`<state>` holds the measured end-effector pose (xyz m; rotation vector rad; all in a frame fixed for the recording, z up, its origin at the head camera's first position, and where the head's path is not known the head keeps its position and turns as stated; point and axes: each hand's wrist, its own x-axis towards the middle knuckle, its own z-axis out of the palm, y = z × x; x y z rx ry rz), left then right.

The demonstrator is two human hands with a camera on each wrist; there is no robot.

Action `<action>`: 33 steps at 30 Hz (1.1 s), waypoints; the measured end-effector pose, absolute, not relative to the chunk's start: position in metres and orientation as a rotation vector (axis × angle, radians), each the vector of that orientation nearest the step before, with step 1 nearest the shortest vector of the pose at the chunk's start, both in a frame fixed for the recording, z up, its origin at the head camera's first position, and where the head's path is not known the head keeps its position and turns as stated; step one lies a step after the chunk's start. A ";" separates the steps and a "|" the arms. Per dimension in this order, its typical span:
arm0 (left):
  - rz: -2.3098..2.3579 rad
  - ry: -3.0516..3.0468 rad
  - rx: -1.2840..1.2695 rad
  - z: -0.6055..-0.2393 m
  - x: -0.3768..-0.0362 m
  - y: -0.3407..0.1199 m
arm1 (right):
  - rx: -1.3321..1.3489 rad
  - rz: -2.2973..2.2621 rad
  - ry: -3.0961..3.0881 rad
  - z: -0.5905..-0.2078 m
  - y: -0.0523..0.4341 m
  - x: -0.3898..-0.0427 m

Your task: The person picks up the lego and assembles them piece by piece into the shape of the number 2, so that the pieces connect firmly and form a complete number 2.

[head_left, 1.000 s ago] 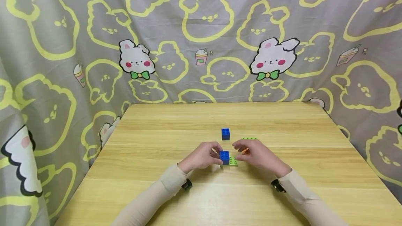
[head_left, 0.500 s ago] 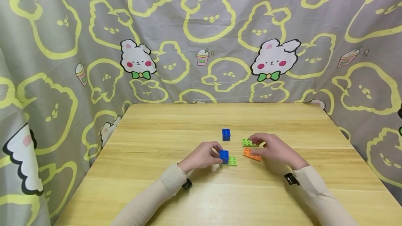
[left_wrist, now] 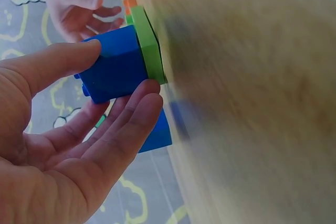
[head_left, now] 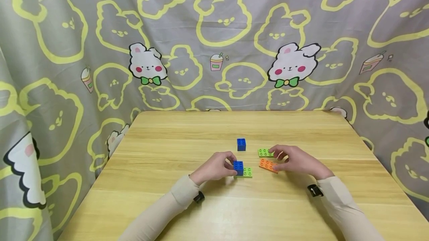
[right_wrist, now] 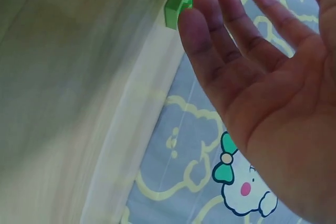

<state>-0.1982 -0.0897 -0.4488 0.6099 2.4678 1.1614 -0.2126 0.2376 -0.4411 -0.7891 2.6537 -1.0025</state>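
My left hand pinches a blue block between thumb and fingers. In the left wrist view this blue block sits on one end of a flat green building brick; the other end of the green brick shows bare studs to the right. My right hand is over the right ends of an orange flat brick and a second green flat brick. Its fingers are relaxed and spread, with nothing in the palm in the right wrist view.
Another blue block stands on the wooden table behind the left hand's block. A patterned curtain hangs along the back and sides of the table.
My right hand has moved right, away from the blue block and its green brick, to the orange and second green bricks, uncovering them. The left hand has stayed in place, holding the block.
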 end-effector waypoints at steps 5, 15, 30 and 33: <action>1.170 2.463 0.608 -0.450 -0.199 -0.090 | -0.824 -0.987 2.609 -0.446 0.237 -0.214; 1.191 2.455 0.621 -0.451 -0.200 -0.090 | -0.833 -0.962 2.603 -0.452 0.231 -0.213; 1.210 2.440 0.626 -0.453 -0.201 -0.090 | -0.846 -0.917 2.627 -0.460 0.229 -0.214; 1.214 2.435 0.623 -0.452 -0.201 -0.090 | -0.865 -0.906 2.634 -0.459 0.229 -0.214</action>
